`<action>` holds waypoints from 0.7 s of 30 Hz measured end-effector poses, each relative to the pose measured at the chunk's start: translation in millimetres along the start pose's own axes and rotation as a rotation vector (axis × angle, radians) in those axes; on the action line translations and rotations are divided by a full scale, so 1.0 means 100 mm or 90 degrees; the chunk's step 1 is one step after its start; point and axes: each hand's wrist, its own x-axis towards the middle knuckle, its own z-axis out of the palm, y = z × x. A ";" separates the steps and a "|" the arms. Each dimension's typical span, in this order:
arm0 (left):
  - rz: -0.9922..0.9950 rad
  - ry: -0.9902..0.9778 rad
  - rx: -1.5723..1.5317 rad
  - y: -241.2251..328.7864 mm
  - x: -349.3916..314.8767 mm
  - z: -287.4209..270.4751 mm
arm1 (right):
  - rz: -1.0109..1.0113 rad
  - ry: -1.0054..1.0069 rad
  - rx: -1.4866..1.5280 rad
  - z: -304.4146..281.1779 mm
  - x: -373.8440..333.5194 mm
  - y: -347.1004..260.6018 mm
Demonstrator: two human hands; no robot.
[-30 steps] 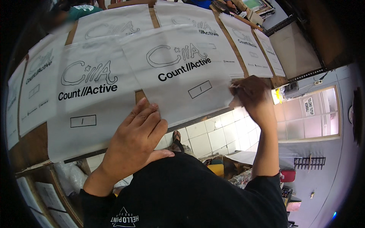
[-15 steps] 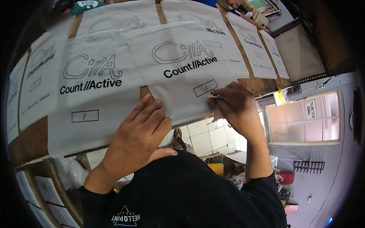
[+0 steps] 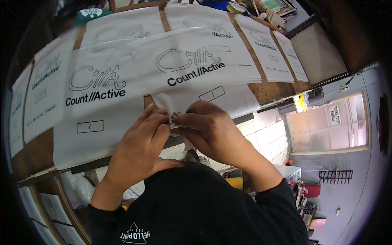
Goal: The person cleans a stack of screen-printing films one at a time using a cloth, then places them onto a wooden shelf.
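Observation:
White sheets, perhaps plastic bags, printed with black lettering and outlined drawings lie across a wooden table. My left hand point(image 3: 141, 141) rests with fingers stretched over the lower left corner of the nearest right sheet point(image 3: 241, 96), its thumb apart. Close beside those fingertips, my right hand point(image 3: 214, 130) pinches a crumpled pale rag point(image 3: 173, 118) at the same corner; the fingers hide part of it. The sheet is slightly puckered there. Left of my hands lies another printed sheet point(image 3: 112, 136), its near edge reaching past the table's front.
More printed sheets point(image 3: 267, 51) run along the table point(image 3: 34, 149), with strips of wood between them. A person in a green top point(image 3: 93, 14) is at the far left. Clear plastic wrap point(image 3: 77, 188) and a rack point(image 3: 51, 208) sit below the table at left.
My right hand has moved left with the rag, from beside the small printed box to the sheet's corner by my left hand. My left hand stays nearly in place.

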 end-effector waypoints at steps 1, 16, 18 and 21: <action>-0.010 -0.002 0.004 0.01 -0.01 0.00 | 0.005 0.005 -0.016 -0.02 -0.02 0.01; -0.013 0.003 0.145 0.02 0.15 0.00 | 0.318 0.384 -0.114 -1.50 -1.10 0.73; -0.028 0.009 0.173 0.03 0.14 0.05 | 0.364 0.431 -0.061 -1.63 -1.22 0.75; -0.062 0.000 0.258 0.17 0.18 0.05 | 0.364 0.454 -0.023 -1.76 -1.31 0.87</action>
